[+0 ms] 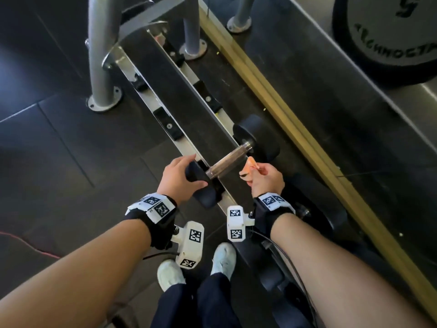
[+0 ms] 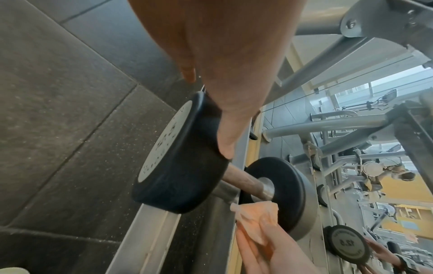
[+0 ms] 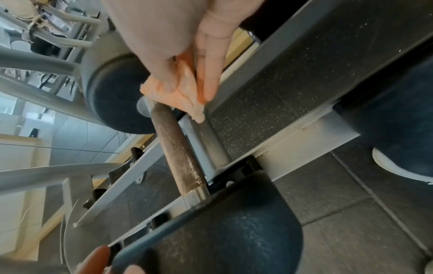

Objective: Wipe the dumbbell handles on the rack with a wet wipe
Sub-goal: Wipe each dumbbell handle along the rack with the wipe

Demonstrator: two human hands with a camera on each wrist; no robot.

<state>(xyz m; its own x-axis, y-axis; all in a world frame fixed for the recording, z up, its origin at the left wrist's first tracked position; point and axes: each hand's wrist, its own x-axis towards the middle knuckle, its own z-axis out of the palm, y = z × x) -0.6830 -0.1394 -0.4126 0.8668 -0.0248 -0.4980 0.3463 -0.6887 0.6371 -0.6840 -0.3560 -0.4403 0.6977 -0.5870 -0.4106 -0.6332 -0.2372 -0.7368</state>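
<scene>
A black dumbbell lies across the low rack rails [image 1: 189, 74], its knurled metal handle [image 1: 230, 159] [image 2: 243, 178] [image 3: 178, 148] bare. My left hand [image 1: 182, 172] [image 2: 225, 103] grips the near dumbbell head [image 1: 203, 185] [image 2: 178, 166], fingers over the top and thumb along its side. My right hand [image 1: 266, 177] [image 3: 187, 61] pinches a crumpled orange wet wipe [image 1: 248, 170] [image 2: 255, 220] [image 3: 180, 92] just beside the handle, near the far head [image 1: 256, 138] [image 3: 117, 96]. The wipe's edge hangs close to the handle's far end.
Grey rack uprights [image 1: 100, 55] bolt to the dark rubber floor at the left. A wooden strip [image 1: 283, 110] runs under a mirror on the right, with a large weight disc [image 1: 390, 36] beyond. More dumbbells [image 1: 319, 209] sit under my right arm. My white shoes [image 1: 222, 259] stand below.
</scene>
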